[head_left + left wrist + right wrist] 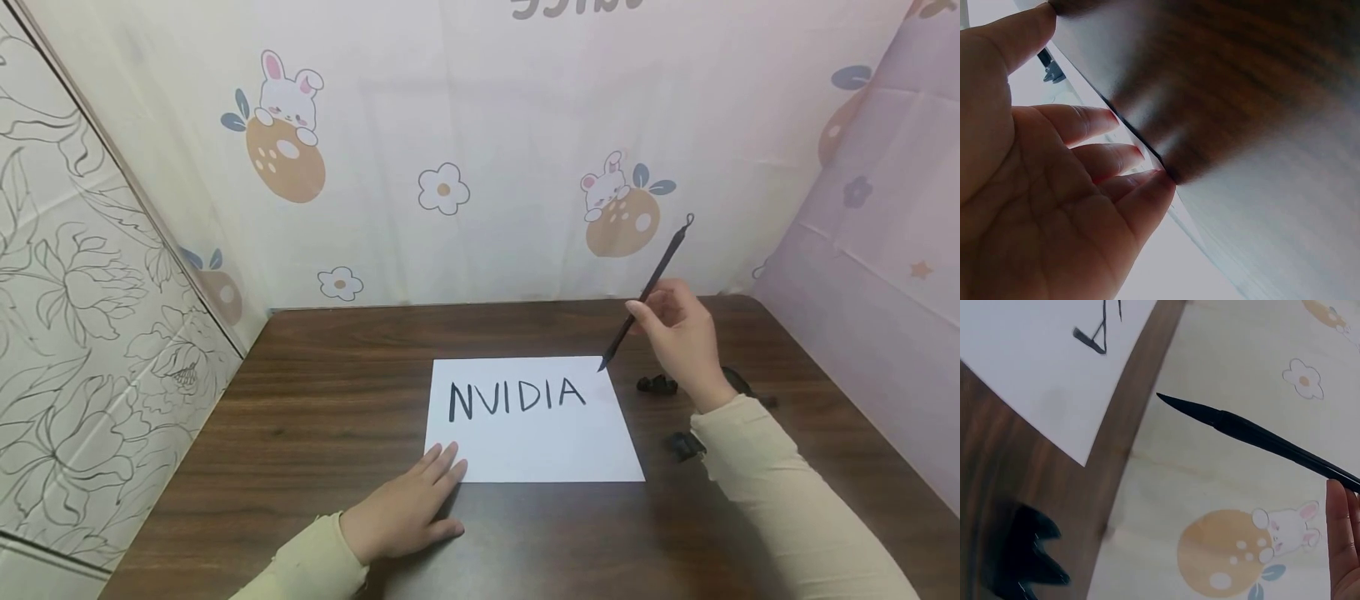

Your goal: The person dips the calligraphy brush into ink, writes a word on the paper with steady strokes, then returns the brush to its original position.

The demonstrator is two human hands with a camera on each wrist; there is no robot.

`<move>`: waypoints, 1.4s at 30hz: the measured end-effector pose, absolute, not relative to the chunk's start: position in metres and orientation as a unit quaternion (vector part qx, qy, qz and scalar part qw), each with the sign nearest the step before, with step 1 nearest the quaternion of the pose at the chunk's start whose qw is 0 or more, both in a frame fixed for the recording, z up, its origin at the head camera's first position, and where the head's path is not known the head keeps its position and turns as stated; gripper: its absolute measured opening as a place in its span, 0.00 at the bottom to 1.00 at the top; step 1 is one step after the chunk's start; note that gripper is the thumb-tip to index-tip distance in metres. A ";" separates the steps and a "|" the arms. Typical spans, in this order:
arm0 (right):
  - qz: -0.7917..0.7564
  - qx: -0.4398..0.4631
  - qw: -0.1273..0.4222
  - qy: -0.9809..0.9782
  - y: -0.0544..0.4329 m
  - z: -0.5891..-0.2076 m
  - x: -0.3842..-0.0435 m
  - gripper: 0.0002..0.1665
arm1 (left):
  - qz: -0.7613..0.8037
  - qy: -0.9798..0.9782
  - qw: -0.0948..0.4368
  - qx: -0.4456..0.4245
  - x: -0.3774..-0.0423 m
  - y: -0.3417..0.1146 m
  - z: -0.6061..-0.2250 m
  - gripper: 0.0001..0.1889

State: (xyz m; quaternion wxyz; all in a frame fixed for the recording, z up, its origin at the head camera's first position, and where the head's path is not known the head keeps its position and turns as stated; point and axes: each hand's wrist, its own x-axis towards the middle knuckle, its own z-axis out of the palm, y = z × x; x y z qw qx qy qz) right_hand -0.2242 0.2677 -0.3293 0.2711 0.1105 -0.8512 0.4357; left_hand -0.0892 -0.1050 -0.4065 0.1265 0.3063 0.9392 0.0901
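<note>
A dark calligraphy brush point(654, 279) is pinched in my right hand point(681, 333), its tip pointing down over the paper's far right corner. In the right wrist view the brush point(1254, 434) has a black pointed tip, seen apart from the sheet. On the wooden table lies a white sheet of paper point(540, 450) with "NVIDIA" lettered in black across its upper half. My left hand point(408, 508) rests at the near left corner of the sheet, fingertips on the paper and thumb on the table. The left wrist view shows the palm point(1041, 219) and bent fingers from below.
Small black objects point(657, 384) lie right of the paper; another black piece point(684, 446) sits nearer, by the right sleeve. They are partly hidden by my arm. A printed curtain point(510, 233) hangs behind the wooden table point(337, 400), with a floral panel point(90, 333) at left.
</note>
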 end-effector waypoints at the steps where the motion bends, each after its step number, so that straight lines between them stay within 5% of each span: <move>1: 0.435 0.106 0.273 -0.852 0.271 -0.326 -0.225 0.18 | 0.090 0.939 0.126 0.306 -0.089 -0.105 -0.407 0.39; 10: 0.424 0.075 0.268 -0.862 0.298 -0.299 -0.233 0.22 | 0.093 0.939 0.126 0.306 -0.091 -0.105 -0.405 0.39; 23: 0.418 0.023 0.152 -0.896 0.328 -0.277 -0.249 0.38 | 0.093 0.938 0.123 0.310 -0.090 -0.106 -0.405 0.39; 30: 0.376 0.016 0.076 -0.923 0.334 -0.284 -0.256 0.42 | 0.091 0.939 0.126 0.308 -0.090 -0.106 -0.408 0.39; 42: 0.389 0.046 -0.002 -0.920 0.337 -0.321 -0.267 0.36 | 0.091 0.939 0.117 0.311 -0.089 -0.107 -0.409 0.39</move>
